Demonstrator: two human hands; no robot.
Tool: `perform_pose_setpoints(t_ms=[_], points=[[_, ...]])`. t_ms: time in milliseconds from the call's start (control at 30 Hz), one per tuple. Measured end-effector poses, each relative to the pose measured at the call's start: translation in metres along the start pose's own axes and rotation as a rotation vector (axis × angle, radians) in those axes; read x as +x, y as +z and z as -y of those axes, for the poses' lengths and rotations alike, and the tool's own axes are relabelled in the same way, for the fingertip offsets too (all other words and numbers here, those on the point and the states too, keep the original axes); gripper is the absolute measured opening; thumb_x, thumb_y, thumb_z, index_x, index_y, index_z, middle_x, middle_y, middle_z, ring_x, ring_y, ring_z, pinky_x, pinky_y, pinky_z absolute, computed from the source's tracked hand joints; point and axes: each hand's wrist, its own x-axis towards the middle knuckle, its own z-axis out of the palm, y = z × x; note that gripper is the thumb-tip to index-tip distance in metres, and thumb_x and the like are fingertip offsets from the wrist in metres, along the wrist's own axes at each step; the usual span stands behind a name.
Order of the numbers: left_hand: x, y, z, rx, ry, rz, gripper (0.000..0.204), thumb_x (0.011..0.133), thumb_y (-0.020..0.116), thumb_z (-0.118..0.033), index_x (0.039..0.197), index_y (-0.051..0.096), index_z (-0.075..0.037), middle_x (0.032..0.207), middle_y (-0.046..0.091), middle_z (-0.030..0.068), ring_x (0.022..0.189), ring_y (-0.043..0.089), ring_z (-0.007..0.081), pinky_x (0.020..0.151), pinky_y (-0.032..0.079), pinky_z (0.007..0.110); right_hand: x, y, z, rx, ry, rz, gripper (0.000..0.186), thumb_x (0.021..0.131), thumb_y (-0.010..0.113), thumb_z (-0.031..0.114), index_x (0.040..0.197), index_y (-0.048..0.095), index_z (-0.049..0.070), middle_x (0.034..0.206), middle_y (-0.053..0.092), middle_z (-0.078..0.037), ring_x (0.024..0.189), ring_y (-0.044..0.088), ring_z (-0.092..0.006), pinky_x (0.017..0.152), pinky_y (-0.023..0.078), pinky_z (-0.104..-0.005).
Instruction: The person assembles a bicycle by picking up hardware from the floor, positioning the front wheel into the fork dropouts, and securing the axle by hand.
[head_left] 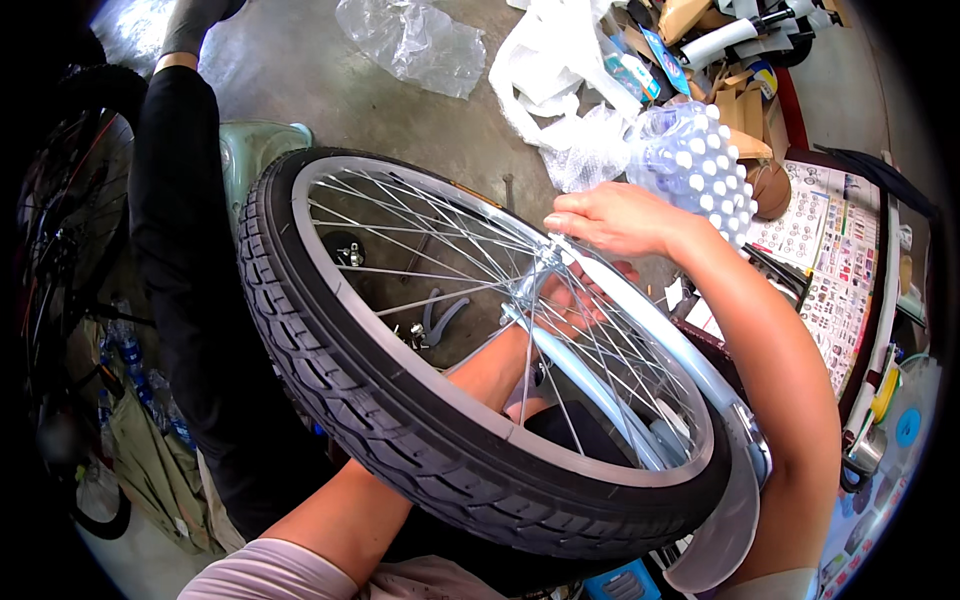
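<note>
Concrete floor (pixel 330 85) lying below, littered: clear plastic bag (pixel 415 40) at 12 o'clock, bubble wrap (pixel 690 150) and cardboard scraps (pixel 740 110) at 1 o'clock, printed sheet (pixel 825 260) at 3 o'clock, second bicycle (pixel 60 250) at 9 o'clock. Another person's dark trouser leg (pixel 185 250) standing at 10 o'clock, just beside the tyre.

Wheel (pixel 480 360) filling the centre, tilted, resting across the lap. Black tyre (pixel 350 400) with block tread, seated on a bright silver rim (pixel 420 370); thin spokes (pixel 420 240) converging on the hub (pixel 535 285). Pale blue fork (pixel 600 390) and silver mudguard (pixel 735 500) running out toward 5 o'clock.

Right hand (pixel 610 215) lying over the hub from above, fingers curled and pinching at the axle end; exact grip cannot be told. Left hand (pixel 570 300) reaching up through the spokes from below, fingers closing at the hub's far side; what is being clamped stays hidden behind the spokes.

Risks, as judged:
- Pinching of left fingers, caused by the wheel turning while the forearm is threaded between spokes.
- Slipping of the wheel off the lap, caused by both hands being occupied at the hub.
- Losing small parts, caused by loose hardware (pixel 420 330) lying on the floor beneath the spokes.
- Bending of a spoke, caused by forearm pressure.
</note>
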Motion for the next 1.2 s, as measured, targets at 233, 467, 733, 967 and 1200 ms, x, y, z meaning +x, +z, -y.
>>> perform_pose_setpoints(t_ms=[233,467,733,967,1200], points=[[-0.048,-0.050,0.019,-0.102,-0.048,-0.223,0.051,0.103,0.050,-0.035,0.145,0.048,-0.006,0.141,0.057,0.0141,0.124,0.059,0.0291,0.095,0.056,0.045,-0.022,-0.091,0.006,-0.392,0.145,-0.162,0.046,0.097,0.058,0.050,0.106,0.068,0.005,0.094,0.071,-0.017,0.089,0.068,-0.0313,0.081,0.052,-0.0422],[-0.134,-0.045,-0.009,0.643,-0.335,-0.894,0.038,0.104,0.049,-0.039,0.120,0.063,-0.007,0.112,0.070,0.0061,0.105,0.062,0.0182,0.091,0.050,0.040,-0.054,-0.163,0.087,-0.425,0.158,-0.459,0.039,0.100,0.059,0.041,0.109,0.068,0.004,0.096,0.072,-0.015,0.090,0.068,-0.0255,0.081,0.052,-0.0388],[-0.203,0.034,-0.137,0.845,-0.103,-0.964,0.029,0.105,0.047,-0.034,0.102,0.066,-0.013,0.094,0.074,0.0017,0.076,0.062,0.0117,0.072,0.049,0.034,-0.108,-0.093,0.249,-0.316,-0.028,-0.716,0.035,0.095,0.059,0.030,0.112,0.067,0.000,0.102,0.070,-0.012,0.090,0.064,-0.0202,0.081,0.050,-0.0340],[-0.227,0.127,-0.210,1.152,-0.019,-0.847,0.032,0.105,0.049,-0.035,0.112,0.069,-0.010,0.102,0.073,-0.0001,0.087,0.062,0.0101,0.083,0.048,0.031,-0.203,0.049,0.255,-0.328,-0.338,-1.337,0.028,0.083,0.061,0.000,0.111,0.066,-0.004,0.107,0.070,-0.012,0.091,0.063,-0.0191,0.084,0.047,-0.0289],[-0.236,0.132,-0.239,1.178,0.105,-0.835,0.028,0.103,0.053,-0.032,0.106,0.069,-0.009,0.095,0.072,0.0007,0.080,0.061,0.0103,0.074,0.047,0.029,-0.305,0.311,0.247,0.475,-0.138,-1.792,0.028,0.090,0.046,0.001,0.115,0.057,-0.004,0.083,0.061,-0.014,0.070,0.053,-0.0212,0.064,0.044,-0.0331]])
